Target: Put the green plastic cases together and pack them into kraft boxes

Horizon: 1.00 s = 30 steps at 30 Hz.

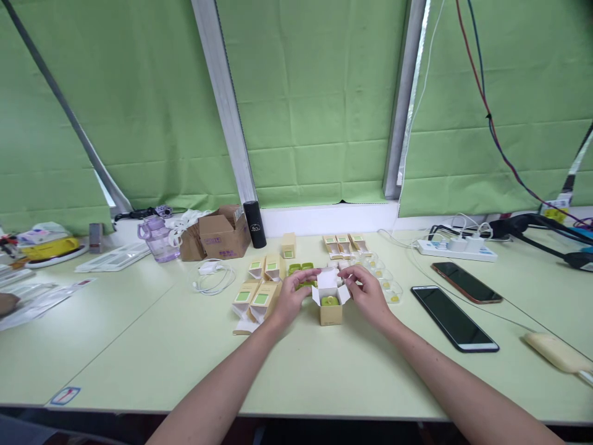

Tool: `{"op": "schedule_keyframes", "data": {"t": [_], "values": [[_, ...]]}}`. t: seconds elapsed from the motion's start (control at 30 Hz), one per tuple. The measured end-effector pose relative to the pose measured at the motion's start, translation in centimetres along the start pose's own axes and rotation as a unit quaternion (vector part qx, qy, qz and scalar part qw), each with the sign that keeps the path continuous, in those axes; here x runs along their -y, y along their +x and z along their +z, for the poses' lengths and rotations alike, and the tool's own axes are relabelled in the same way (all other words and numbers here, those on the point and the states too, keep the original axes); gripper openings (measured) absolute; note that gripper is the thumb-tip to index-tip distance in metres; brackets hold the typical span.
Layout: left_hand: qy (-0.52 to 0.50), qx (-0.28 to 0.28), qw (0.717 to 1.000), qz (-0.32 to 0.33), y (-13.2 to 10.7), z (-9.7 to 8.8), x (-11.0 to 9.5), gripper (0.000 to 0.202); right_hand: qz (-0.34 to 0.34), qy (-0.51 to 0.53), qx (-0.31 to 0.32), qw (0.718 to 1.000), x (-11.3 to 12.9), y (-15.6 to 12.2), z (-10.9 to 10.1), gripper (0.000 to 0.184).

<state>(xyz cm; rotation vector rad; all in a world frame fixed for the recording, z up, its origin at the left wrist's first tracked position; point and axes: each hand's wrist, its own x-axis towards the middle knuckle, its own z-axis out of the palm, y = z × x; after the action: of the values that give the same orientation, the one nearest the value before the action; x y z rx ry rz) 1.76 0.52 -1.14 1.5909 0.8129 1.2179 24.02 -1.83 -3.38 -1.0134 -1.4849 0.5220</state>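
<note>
Here, open box [330, 316] (upright), between left grip [293, 296] and right grip [369, 292].

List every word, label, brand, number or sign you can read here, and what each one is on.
No text reads with certainty.
Cardboard box: purple print, too blurred.
Black cylindrical bottle: pale marking, too small.
Small tan cartons: print on their green labels too small.
Open small carton: faint print on its front, too small.
Blue-edged sticker on the table: red mark, unclear.
</note>
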Motion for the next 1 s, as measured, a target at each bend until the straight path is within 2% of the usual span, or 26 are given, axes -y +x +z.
{"op": "schedule_keyframes", "data": {"t": [0.23, 0.5, 1.0], "values": [[0.006, 0.000, 1.000, 0.018, 0.0, 0.2, 0.0, 0.052, 0.053, 0.053, -0.016, 0.997, -0.9, 0.1, 0.2, 0.025], [0.032, -0.001, 0.999, 0.036, -0.3, 0.4, -0.1, 0.047, 0.104, 0.112, 0.012, 0.988, -1.3, 0.1, 0.5, 0.042], [0.079, 0.040, 0.995, 0.043, -0.5, 0.4, 1.3, 0.043, 0.108, 0.163, 0.036, 0.980, -1.4, -0.2, 0.8, 0.057]]}}
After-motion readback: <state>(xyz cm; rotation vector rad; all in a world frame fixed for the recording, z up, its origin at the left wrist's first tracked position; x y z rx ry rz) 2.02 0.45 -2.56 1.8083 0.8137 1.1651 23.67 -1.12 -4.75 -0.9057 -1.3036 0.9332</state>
